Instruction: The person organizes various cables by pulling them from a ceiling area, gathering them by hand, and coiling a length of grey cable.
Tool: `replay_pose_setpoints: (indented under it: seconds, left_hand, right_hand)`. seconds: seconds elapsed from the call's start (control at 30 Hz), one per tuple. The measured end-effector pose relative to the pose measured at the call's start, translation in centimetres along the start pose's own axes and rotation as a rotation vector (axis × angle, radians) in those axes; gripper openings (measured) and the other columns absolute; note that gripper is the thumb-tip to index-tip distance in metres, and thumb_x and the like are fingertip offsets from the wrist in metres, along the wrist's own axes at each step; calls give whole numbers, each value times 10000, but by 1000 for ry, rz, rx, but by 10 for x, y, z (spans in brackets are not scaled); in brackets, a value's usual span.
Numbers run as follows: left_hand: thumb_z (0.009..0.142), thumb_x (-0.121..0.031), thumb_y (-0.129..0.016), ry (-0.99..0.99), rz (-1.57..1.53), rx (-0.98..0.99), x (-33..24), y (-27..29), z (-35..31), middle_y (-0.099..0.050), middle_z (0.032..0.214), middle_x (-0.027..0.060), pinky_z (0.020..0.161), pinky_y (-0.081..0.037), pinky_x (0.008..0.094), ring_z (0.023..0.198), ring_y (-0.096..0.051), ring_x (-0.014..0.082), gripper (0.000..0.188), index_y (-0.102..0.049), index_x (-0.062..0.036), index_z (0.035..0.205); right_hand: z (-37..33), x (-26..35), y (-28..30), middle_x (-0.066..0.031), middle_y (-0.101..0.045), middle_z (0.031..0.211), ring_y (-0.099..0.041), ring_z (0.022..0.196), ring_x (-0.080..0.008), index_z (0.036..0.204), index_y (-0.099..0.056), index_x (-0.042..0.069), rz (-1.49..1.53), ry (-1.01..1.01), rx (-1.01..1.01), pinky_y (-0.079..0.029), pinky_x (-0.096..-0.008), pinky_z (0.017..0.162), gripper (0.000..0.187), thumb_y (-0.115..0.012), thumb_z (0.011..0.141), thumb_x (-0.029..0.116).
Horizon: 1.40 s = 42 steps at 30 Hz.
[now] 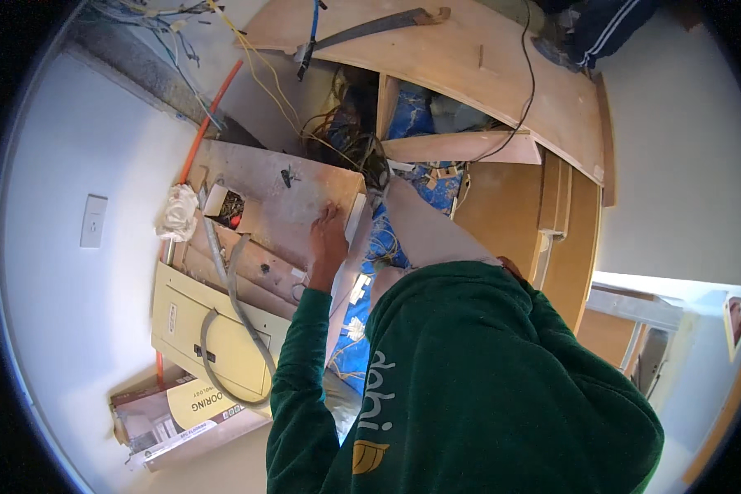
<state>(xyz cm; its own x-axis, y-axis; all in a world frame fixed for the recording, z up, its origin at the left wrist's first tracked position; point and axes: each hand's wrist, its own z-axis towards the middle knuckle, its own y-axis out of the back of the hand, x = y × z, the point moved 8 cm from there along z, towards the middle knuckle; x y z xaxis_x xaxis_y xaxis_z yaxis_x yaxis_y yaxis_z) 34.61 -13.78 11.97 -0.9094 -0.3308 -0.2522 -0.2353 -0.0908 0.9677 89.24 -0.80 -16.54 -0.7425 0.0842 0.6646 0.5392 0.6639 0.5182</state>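
The left hand [328, 237] rests unclenched on the pinkish box [259, 177], probably for balance, while the right hand [512, 267] is mostly hidden, its grip I cannot tell.

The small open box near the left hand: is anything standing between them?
Nothing visible does: only the dusty wooden top lies between the left hand and the small open box; a small black piece sits farther off, beyond that path.
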Motion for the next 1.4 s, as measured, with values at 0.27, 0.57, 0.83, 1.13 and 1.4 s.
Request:
replay_pose_setpoints:
  seconds: [0.27,0.57,0.83,1.13,1.4]
  left_hand:
    - [626,80,-566,-8,6,-27,2,-8,0,-463,1306,212,889,-467,396,1136,-507,353,535,-532,-7,1153]
    - [623,84,-553,7,5,-46,6,-6,-4,-445,1304,219,857,-484,396,1136,-507,345,571,-514,-16,1184]
    - [618,94,-532,-13,-6,-105,9,-13,-2,-510,1243,212,864,-477,405,1131,-512,338,564,-539,-23,1169]
    - [689,76,-486,80,-48,25,-2,-6,7,-455,1317,205,895,-455,414,1165,-493,340,509,-545,-46,1179]
    - [732,20,-497,20,-8,-17,-1,-5,4,-498,1273,185,847,-475,396,1183,-484,307,420,-558,-31,1144]
  right_hand:
    - [-8,31,7,-164,-618,1063,-574,1012,-324,1064,-617,45,45,-66,37,-442,-408,876,362,-596,818,311]
    - [16,117,16,-159,-592,1128,-561,1021,-326,1070,-625,50,165,62,199,-428,-391,901,333,-571,834,278]
    - [18,213,14,-184,-570,1187,-545,1081,-325,1176,-567,27,-348,27,308,-426,-389,926,474,-615,817,334]
    - [15,178,24,-192,-546,1225,-535,1110,-329,1202,-550,37,-447,22,406,-423,-389,944,605,-705,727,379]
    - [-8,148,30,-166,-595,1075,-568,916,-258,1272,-470,28,-349,-56,358,-468,-331,804,489,-594,816,154]
